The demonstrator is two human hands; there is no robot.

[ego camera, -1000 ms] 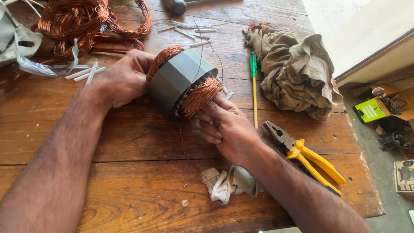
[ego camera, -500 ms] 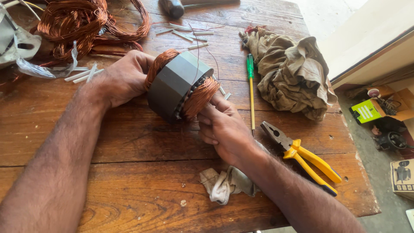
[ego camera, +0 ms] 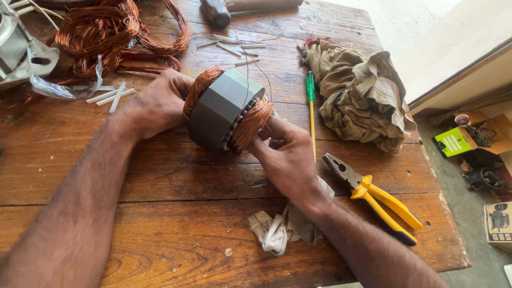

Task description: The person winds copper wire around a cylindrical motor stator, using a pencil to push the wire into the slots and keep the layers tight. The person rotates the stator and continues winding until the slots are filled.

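Observation:
A grey motor stator (ego camera: 221, 109) with copper windings at both ends lies on its side on the wooden table (ego camera: 160, 176). My left hand (ego camera: 157, 104) cups its far end and steadies it. At the near end my right hand (ego camera: 288, 154) has its fingers pressed against the copper coil (ego camera: 253, 122), thumb and forefinger pinching at the winding. A thin wire runs from the stator toward the back of the table.
Yellow-handled pliers (ego camera: 376, 197) lie right of my right hand, a green-handled screwdriver (ego camera: 310, 106) beyond it. A crumpled brown cloth (ego camera: 362, 93) sits at the right, a white rag (ego camera: 280, 229) under my wrist. Loose copper wire coils (ego camera: 112, 34) and white strips lie at the back left.
The view has shifted slightly; my right hand has slid a little along the near coil. The stator and left hand stay in place.

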